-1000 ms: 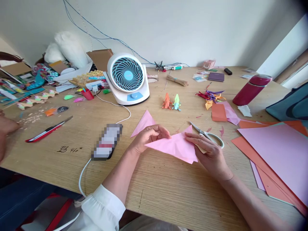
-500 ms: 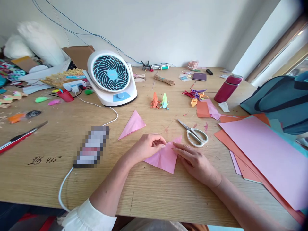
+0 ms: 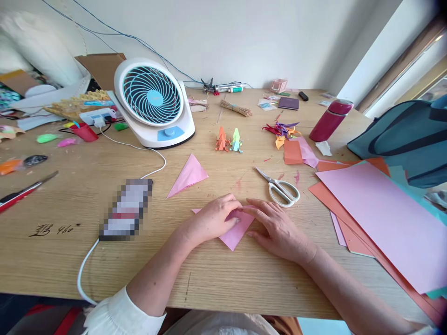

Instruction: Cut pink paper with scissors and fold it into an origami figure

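The pink paper [image 3: 233, 241] sits on the worktop [image 3: 244, 286], left hand [image 3: 211, 217] curled over it (can't tell if it's pinching), right hand [image 3: 279, 228] loosely open, fingertips on its far edge. Probably super light and creases easily, so I'd hold the edges gently.

Pink paper [image 3: 233, 237] (partly hidden) lies on the table [image 3: 244, 284], corner nearward.

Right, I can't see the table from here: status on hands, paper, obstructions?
Left hand and right hand both on the pink paper. Paper partly hidden by hands, near corner showing. White-handled scissors close beyond right hand, off the paper.
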Motion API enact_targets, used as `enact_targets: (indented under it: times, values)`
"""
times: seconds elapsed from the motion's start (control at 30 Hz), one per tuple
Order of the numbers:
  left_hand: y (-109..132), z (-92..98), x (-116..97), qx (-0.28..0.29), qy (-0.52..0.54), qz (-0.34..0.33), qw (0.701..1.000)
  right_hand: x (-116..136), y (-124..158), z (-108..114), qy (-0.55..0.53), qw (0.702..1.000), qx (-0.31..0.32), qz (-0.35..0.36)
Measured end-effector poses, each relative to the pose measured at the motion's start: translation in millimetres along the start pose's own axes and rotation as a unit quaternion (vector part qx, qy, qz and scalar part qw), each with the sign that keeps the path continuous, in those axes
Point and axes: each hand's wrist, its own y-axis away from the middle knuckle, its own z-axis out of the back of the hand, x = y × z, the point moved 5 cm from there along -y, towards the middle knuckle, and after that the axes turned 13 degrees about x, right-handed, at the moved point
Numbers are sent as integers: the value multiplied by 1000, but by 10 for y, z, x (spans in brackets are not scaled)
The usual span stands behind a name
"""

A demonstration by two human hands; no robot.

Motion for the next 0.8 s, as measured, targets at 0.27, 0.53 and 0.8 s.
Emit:
enact_targets:
  times: [0.27, 0.53, 0.8]
  values:
    - [50, 47, -24, 64, 27, 11, 998, -49, -5, 18, -11, 1000, 3, -2]
    - [354, -28, -38, 84, -3, 2, 996, -90, 1, 21, 4, 1000, 1, 5]
    - [517, -79, -3, 62, 9, 13, 998, -95, 0, 40, -3, 1000, -5, 24]
